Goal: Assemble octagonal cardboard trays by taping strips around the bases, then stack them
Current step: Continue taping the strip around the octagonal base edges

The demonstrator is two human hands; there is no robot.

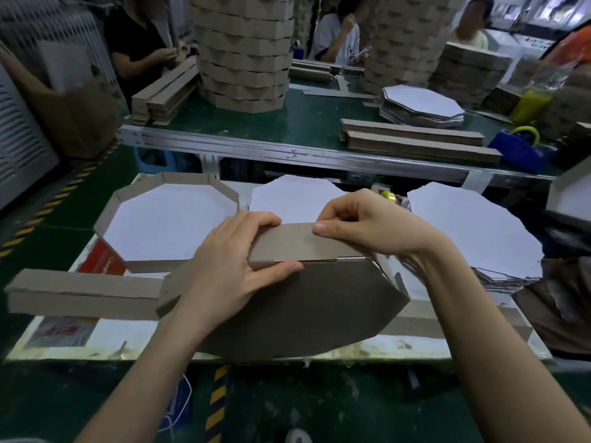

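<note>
Work piece: octagonal base (303,308), brown side towards the camera, tilted up on the near edge of the desk (128,337).
Strip: cardboard strip (297,241) set along the base's upper edge, standing above it.
Left hand (236,260): fingers curled over the strip's top edge, thumb pressed on the seam where strip meets base.
Right hand (367,225): pinches the strip's top edge, thumb on the outer face, fingers curled behind.
Hands, relation: apart, both clamped on the same strip.
Finished tray (187,178): flat on the desk, behind the left hand, walls up, white inside.
Loose base (294,199): white face up, behind the hands.
Stack of bases (473,228): to the right, white faces up.
Spare strips (80,292): lying at the left, beside the work piece.
Tape roll (388,196): yellow, partly hidden behind the right hand.
Far desk (287,123): green top, carrying tall tray stacks (243,49), more strips and bases.
</note>
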